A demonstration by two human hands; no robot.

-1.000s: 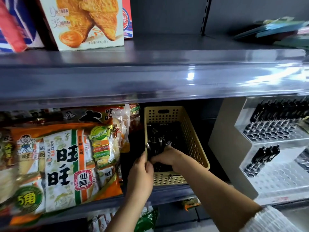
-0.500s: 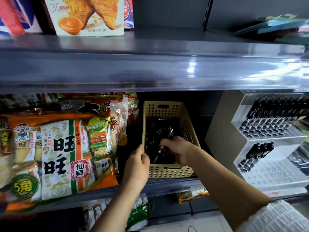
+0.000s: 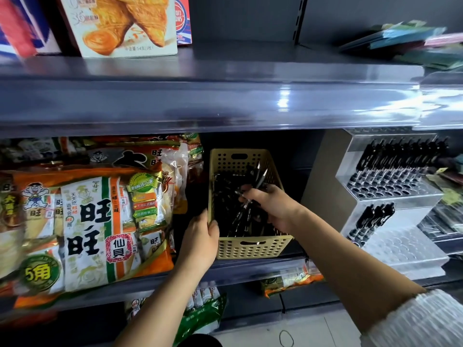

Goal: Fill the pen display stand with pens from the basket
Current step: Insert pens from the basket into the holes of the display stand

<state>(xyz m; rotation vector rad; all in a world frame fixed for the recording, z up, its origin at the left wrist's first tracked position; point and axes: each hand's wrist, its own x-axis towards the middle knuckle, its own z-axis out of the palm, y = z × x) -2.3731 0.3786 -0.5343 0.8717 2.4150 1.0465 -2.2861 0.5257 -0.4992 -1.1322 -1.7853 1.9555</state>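
Right hand [image 3: 271, 207] is down in the tan perforated basket [image 3: 250, 249], fingers curled tight round a bunch of black pens [image 3: 258, 180], and their silver tips poke up and away towards the basket's far right wall. Under that hand, a dark heap of loose pens [image 3: 225, 196] lies across the basket floor. Left hand [image 3: 200, 236] is on the basket's left wall near the front corner, thumb hooked over the rim and fingers wrapped on the outside, gripping it. The basket sits on the middle shelf [image 3: 250, 269], right at its front edge. Just left of it, orange and white snack bags [image 3: 95, 229] are packed upright. To the right, apart from the basket, stands the clear stepped pen display stand [image 3: 411, 249]. Its upper step carries a row of black pens [image 3: 395, 161] standing along the back, with round holes showing in front of them. The lower step has a small cluster of pens [image 3: 370, 219] at its left end. Up top, a pastry box [image 3: 125, 23] stands on the upper shelf [image 3: 200, 101]. A white knit sleeve [image 3: 421, 321] shows on the right arm at the bottom corner.
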